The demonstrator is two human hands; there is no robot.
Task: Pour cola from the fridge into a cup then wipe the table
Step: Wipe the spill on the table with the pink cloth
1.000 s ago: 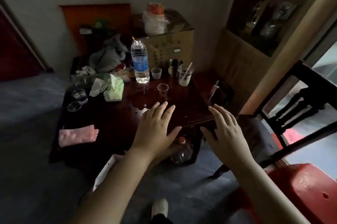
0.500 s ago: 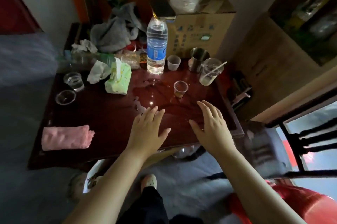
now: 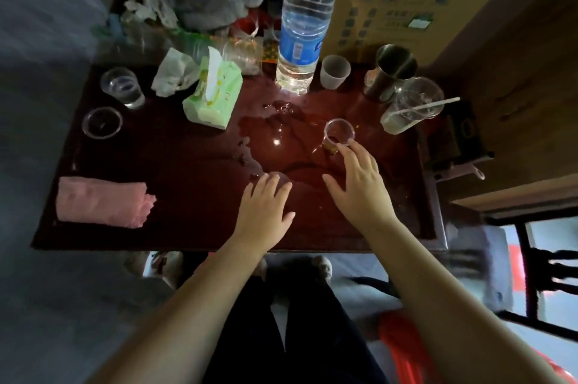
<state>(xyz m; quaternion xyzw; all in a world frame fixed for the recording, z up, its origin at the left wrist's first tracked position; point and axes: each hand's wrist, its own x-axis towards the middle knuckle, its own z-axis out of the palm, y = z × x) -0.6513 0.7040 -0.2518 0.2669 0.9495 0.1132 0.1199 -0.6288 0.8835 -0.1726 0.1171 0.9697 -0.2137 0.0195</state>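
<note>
A small clear plastic cup [image 3: 338,134] with a little brown liquid stands on the dark red table [image 3: 187,189], beside a wide puddle of spilled liquid [image 3: 275,143]. My right hand [image 3: 359,186] hovers open just in front of the cup, its fingertips at the cup's near side. My left hand [image 3: 264,205] is open, palm down, over the table's front part near the puddle's edge. A folded pink cloth [image 3: 100,200] lies at the front left of the table. No cola bottle can be made out.
A large water bottle [image 3: 303,27], a white cup [image 3: 334,71], a steel cup [image 3: 392,71], a clear cup with a straw [image 3: 413,105], a green tissue pack [image 3: 214,92] and two clear cups [image 3: 123,86] crowd the back. A cardboard box [image 3: 406,2] stands behind; a red stool [image 3: 406,349] is near my legs.
The view has closed in on the table. Both hands have moved forward over it, and my right hand has reached up to the small clear cup.
</note>
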